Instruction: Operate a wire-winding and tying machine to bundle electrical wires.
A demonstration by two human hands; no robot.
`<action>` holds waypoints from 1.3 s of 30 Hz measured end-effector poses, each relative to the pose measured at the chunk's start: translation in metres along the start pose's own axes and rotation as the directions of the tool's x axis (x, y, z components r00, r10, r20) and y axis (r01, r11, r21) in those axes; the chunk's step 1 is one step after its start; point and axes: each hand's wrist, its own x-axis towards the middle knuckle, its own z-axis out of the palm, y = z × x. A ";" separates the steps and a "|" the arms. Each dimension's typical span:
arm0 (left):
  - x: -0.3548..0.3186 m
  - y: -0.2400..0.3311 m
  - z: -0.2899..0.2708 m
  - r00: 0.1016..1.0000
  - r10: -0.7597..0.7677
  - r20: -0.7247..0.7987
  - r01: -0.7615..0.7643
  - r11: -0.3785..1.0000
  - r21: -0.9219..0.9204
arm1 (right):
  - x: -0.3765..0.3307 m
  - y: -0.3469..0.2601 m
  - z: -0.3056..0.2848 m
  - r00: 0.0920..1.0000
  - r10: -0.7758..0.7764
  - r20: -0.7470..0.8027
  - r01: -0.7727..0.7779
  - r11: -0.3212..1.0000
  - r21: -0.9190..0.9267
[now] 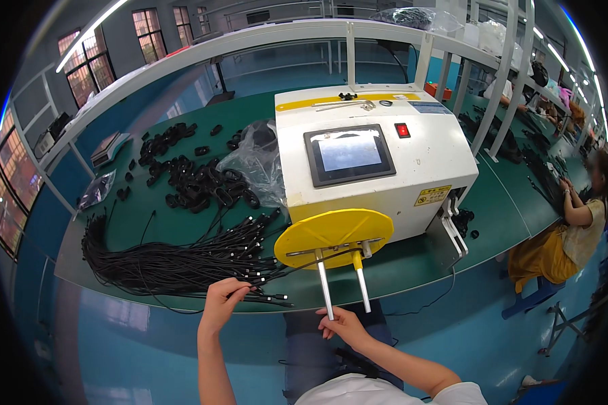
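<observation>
Right hand point(344, 324) pinches white prong point(325, 291); left hand point(221, 300) grips black cable point(263, 291); yellow warning label point(432, 196) right.

Loose bundle of thin black cables point(162, 266) lies flat on the green tabletop point(507, 202), left of the winding machine, plug ends fanned twd the front edge. One black cable point(304, 260) runs taut across the yellow disc point(334, 233), btwn its two white prongs point(325, 290).

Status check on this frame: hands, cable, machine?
Left hand pinching one black cable from the loose bundle. Right hand at the white prong. Nothing between.
</observation>
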 end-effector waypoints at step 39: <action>-0.004 0.112 0.079 0.861 0.509 0.021 -0.480 0.798 0.364 | -0.026 0.010 -0.022 1.000 -0.006 -0.012 0.005 0.998 -0.058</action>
